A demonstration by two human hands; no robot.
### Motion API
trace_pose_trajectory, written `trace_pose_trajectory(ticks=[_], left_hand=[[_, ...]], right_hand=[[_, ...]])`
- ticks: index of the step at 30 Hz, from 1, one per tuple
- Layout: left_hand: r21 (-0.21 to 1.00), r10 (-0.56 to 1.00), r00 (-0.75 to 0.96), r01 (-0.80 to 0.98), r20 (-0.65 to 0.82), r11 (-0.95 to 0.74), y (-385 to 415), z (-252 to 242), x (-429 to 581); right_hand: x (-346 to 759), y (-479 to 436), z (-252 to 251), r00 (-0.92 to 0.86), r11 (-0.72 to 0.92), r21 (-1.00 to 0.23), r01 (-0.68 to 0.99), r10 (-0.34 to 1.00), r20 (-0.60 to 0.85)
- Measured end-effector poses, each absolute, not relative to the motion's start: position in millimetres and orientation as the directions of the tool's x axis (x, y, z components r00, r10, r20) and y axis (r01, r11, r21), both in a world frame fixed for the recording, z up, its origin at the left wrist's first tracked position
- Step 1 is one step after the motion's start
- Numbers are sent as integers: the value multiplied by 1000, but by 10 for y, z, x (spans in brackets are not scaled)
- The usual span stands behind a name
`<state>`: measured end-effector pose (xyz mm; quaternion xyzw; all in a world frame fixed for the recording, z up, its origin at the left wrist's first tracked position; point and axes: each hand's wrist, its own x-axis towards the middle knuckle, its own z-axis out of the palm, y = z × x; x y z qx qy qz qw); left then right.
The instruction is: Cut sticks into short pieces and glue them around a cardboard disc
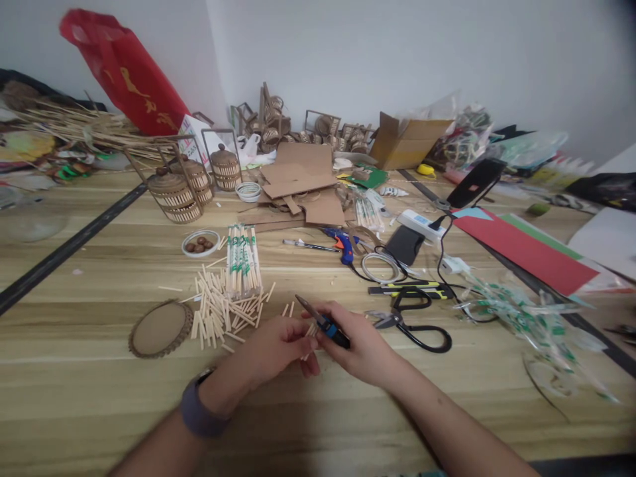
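Note:
My left hand (271, 344), with a watch band on its wrist, is closed around a few short wooden sticks (311, 331). Close against it, my right hand (365, 344) grips a pair of pliers (325, 323) with black and blue handles; the jaws point up and to the left. Left of both hands lies a loose pile of cut wooden sticks (218, 311), with paper-wrapped chopsticks (243, 265) just behind it. A round cardboard disc (161, 329) with a corrugated edge rests farther left. Black-handled scissors (422, 334) lie open to the right of my right hand.
Behind the hands are a blue glue gun (348, 248), a utility knife (412, 289), a bowl of brown balls (200, 244) and cardboard sheets (298, 172). Small lidded baskets (176, 195) stand back left. Crumpled wrappers (527, 311) and red paper (527, 252) lie right.

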<state>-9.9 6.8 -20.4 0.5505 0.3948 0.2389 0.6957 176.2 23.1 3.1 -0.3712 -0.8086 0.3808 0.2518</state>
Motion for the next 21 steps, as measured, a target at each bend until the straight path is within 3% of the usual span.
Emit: trace_pose_trajectory(ticks=[6, 12, 21], left_hand=[[944, 873, 392, -31, -290, 327, 84, -103, -91], [857, 894, 297, -300, -334, 420, 77, -95, -24], [830, 915, 284, -403, -288, 386, 20, -178, 123]], right_hand=[[1766, 238, -36, -420, 615, -676, 405, 782, 460], [1689, 149, -134, -372, 609, -602, 516, 793, 483], [1638, 138, -209, -387, 596, -559, 577, 802, 455]])
